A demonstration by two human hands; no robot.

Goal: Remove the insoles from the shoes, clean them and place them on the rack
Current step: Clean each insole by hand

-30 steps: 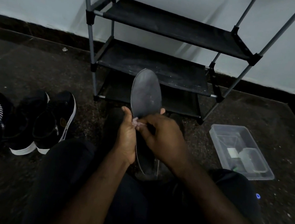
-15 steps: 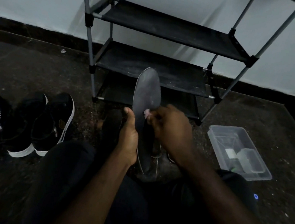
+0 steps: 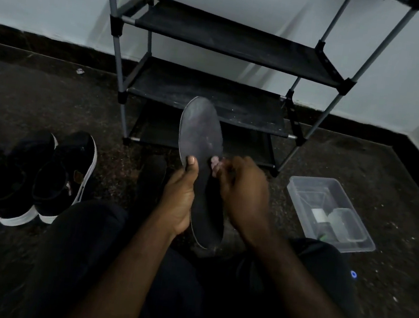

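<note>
- The left hand (image 3: 178, 200) grips an upright dark insole (image 3: 201, 142), thumb across its face.
- The right hand (image 3: 244, 197), just right of it, pinches a small pale wad (image 3: 215, 162) against the insole's edge.

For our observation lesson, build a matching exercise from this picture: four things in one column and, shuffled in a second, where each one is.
Things
1. insole
2. black shoes with white soles
3. clear plastic box
4. rack

Places
A. on the floor at the right
B. against the wall
C. held upright in the left hand
D. on the floor at the left

Pairs: 1-C, 2-D, 3-A, 4-B
</note>
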